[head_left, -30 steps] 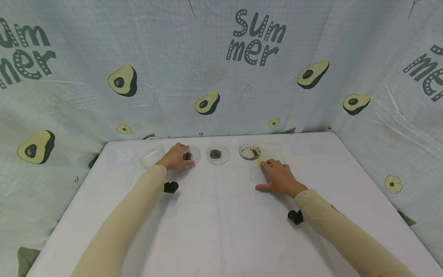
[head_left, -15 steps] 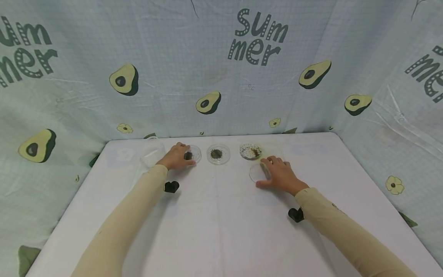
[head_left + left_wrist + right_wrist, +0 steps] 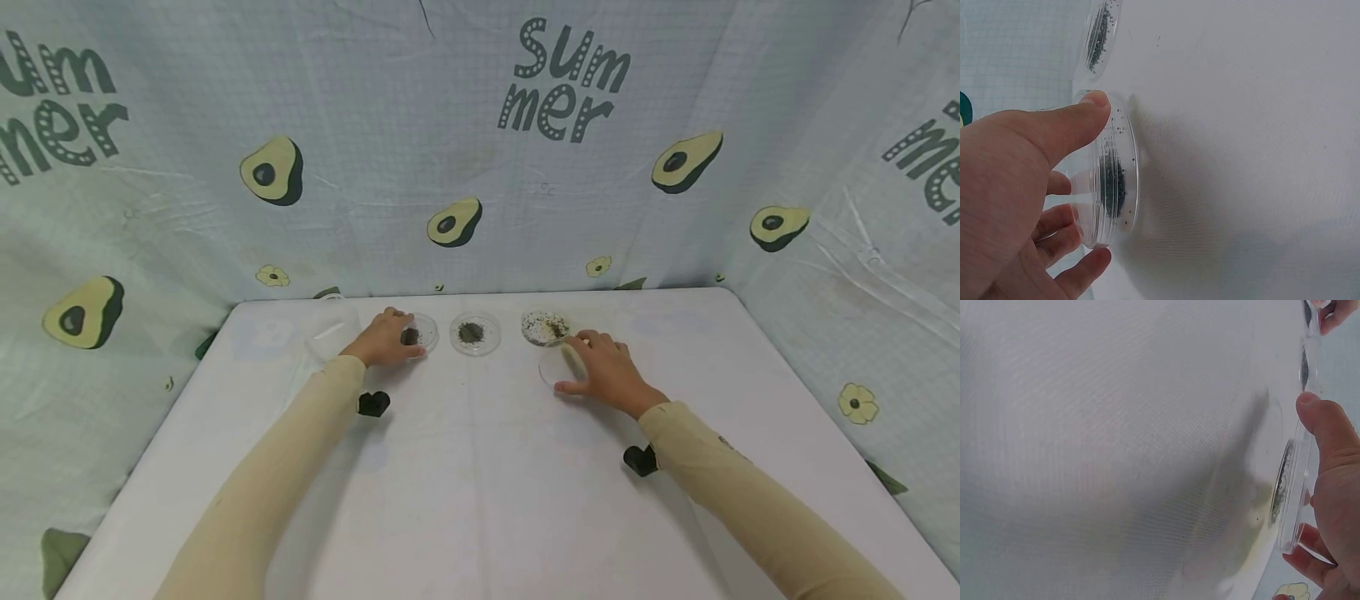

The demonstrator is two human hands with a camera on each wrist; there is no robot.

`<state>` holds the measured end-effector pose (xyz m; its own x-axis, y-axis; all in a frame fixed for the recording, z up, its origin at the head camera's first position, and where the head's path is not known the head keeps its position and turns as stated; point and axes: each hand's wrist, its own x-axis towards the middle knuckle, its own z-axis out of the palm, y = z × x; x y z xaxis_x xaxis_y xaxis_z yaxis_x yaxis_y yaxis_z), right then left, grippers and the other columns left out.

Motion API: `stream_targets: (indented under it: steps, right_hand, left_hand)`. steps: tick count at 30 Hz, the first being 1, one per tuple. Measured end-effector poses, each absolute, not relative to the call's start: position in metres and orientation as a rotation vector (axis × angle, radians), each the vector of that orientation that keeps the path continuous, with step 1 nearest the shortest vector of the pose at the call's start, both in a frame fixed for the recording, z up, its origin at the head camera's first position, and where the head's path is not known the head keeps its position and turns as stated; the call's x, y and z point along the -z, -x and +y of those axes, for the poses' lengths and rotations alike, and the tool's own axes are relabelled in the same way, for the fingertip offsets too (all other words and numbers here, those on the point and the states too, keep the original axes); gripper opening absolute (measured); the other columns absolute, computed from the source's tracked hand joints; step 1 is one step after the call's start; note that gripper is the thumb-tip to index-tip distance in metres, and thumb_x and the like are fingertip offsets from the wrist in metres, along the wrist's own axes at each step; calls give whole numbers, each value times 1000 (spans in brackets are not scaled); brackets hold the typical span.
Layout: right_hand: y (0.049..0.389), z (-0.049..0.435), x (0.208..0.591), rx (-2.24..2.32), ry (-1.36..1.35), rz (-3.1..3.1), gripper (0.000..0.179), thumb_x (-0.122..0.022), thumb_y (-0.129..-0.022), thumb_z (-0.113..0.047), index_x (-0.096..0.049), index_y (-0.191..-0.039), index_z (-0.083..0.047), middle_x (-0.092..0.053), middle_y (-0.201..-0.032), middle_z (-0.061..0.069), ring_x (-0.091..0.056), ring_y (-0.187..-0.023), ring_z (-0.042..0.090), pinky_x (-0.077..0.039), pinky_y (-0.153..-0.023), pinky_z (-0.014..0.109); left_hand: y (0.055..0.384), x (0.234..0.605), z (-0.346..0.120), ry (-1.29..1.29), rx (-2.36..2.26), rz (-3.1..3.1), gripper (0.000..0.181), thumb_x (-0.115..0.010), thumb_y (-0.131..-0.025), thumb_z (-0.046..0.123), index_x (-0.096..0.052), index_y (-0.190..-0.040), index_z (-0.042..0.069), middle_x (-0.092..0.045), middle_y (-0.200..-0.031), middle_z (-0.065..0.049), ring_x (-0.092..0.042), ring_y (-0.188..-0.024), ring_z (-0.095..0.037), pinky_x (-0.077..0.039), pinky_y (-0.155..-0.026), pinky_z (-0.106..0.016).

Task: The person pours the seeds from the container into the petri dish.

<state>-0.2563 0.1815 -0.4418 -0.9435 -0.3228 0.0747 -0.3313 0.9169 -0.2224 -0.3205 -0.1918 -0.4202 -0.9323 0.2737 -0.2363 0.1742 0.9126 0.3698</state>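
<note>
In the head view, my left hand (image 3: 386, 339) holds the leftmost clear petri dish (image 3: 426, 332) across its rim, thumb on one side and fingers on the other. A patch of dark granules (image 3: 1113, 187) shows inside that dish in the left wrist view. My right hand (image 3: 605, 372) grips a clear round lid (image 3: 557, 368) by its edges. The lid stands just in front of a petri dish with white and dark specks (image 3: 543, 327), and overlaps it in the right wrist view. A middle petri dish (image 3: 475, 337) with dark granules sits between the hands.
A clear plastic container (image 3: 332, 329) stands behind the left wrist at the far left of the white table (image 3: 442, 500). A printed cloth wall (image 3: 360, 200) rises at the table's back edge and along the sides.
My right hand has moved slightly away from me with the lid, closer to the speckled dish. My left hand stays at the leftmost dish.
</note>
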Motion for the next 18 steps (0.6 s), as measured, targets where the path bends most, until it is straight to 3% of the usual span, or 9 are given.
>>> stream_targets:
  steps: [18]
  right_hand:
    - [266, 176, 446, -362, -515, -3012, 74, -73, -82, -47, -49, -140, -8, -41, -146, 21, -42, -131, 42, -37, -101, 63]
  left_hand:
    - [319, 418, -192, -341, -502, 2784, 78, -64, -92, 38, -28, -151, 2, -25, -154, -25, -25, -143, -41, -30, -115, -56]
